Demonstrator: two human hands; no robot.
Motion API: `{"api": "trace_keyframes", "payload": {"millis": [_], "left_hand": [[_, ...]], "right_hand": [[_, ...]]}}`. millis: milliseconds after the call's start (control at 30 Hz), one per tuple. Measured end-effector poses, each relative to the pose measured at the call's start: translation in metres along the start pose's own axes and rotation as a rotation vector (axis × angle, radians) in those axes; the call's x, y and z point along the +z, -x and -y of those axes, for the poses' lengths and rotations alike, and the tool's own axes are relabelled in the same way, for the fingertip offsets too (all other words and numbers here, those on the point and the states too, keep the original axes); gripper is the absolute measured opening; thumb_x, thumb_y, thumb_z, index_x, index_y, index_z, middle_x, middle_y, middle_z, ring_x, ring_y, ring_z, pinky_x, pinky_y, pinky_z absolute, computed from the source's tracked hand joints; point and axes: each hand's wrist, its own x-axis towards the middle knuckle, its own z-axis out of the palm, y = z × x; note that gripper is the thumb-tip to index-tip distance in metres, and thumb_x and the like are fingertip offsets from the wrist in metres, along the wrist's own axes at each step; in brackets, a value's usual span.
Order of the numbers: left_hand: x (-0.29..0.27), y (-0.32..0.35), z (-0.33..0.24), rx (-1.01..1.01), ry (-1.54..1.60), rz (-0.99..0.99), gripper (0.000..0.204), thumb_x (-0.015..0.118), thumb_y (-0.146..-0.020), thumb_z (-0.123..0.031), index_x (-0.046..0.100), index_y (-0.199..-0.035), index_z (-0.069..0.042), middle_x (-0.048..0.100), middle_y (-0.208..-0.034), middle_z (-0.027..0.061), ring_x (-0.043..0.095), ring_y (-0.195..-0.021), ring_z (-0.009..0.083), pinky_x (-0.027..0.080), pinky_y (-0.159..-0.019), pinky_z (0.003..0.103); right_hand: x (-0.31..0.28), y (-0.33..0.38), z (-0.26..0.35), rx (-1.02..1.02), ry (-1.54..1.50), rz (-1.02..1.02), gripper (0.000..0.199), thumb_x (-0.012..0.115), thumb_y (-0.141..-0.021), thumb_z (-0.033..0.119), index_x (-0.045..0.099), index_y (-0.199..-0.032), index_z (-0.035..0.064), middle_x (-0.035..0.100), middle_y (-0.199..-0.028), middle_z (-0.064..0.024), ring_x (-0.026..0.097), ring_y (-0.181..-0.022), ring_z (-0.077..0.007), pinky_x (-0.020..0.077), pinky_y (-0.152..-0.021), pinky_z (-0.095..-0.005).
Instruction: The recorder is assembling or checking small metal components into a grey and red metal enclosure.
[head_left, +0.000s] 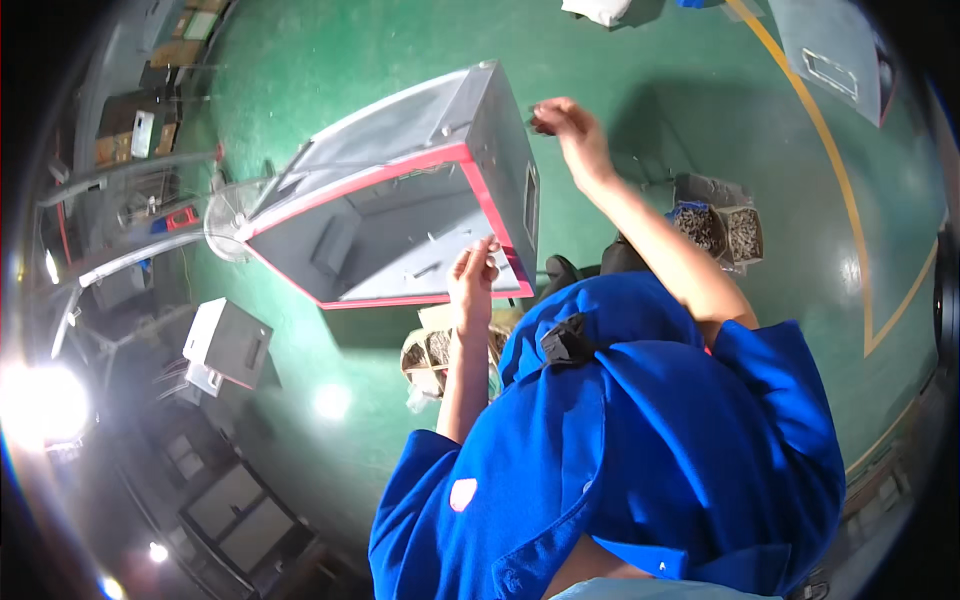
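Observation:
A grey metal cabinet (pixel 513 150) stands in front of me, its open side edged with a red strip. My left hand (pixel 472 278) is at the lower right of that opening, thumb and fingers pinched together; whatever lies between them is too small to make out. Beyond it, a few small pieces, one of them a short dark bar (pixel 425 271), rest on the cabinet's inner panel. My right hand (pixel 572 135) is raised just off the cabinet's right side, fingers bent inward, with something dark and blurred at the fingertips.
Below the cabinet sit boxes of small parts (pixel 437 346). More small hardware fills an open box (pixel 742 235) to the right. A round fan (pixel 230 222) and a smaller pale cabinet (pixel 228 340) stand left. Another grey cabinet (pixel 832 70) is far right, past a yellow floor line (pixel 835 155).

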Motion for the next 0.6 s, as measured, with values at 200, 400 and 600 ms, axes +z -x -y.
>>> {"api": "trace_keyframes", "payload": {"millis": [200, 400, 600], "left_hand": [[-0.041, 0.028, 0.005, -0.035, 0.162, 0.011, 0.019, 0.050, -0.091, -0.013, 0.061, -0.097, 0.001, 0.057, -0.079, 0.0033, 0.049, -0.065, 0.0075, 0.039, -0.056, 0.019], [-0.057, 0.055, 0.043, -0.230, 0.204, 0.106, 0.017, 0.046, -0.093, -0.010, 0.060, -0.099, -0.002, 0.055, -0.074, 0.0006, 0.045, -0.058, 0.0071, 0.034, -0.051, 0.019], [-0.067, 0.052, 0.066, -0.225, 0.268, 0.166, 0.018, 0.048, -0.090, -0.005, 0.059, -0.103, 0.000, 0.060, -0.079, 0.0025, 0.047, -0.061, 0.0056, 0.035, -0.052, 0.018]], "right_hand": [[-0.151, 0.042, -0.046, 0.245, 0.462, -0.229, 0.024, 0.058, -0.089, 0.021, 0.062, -0.077, 0.0004, 0.055, -0.063, -0.0011, 0.049, -0.056, -0.0082, 0.0361, -0.050, -0.0231], [-0.296, 0.150, -0.105, 0.673, 0.996, 0.050, 0.024, 0.054, -0.080, 0.020, 0.062, -0.072, -0.0008, 0.062, -0.062, -0.0113, 0.058, -0.047, -0.0180, 0.0458, -0.043, -0.0296], [-0.402, 0.177, -0.164, 0.721, 1.539, 0.691, 0.032, 0.062, -0.069, 0.030, 0.066, -0.074, -0.0010, 0.065, -0.072, -0.0182, 0.065, -0.069, -0.0244, 0.0492, -0.062, -0.0364]]}}
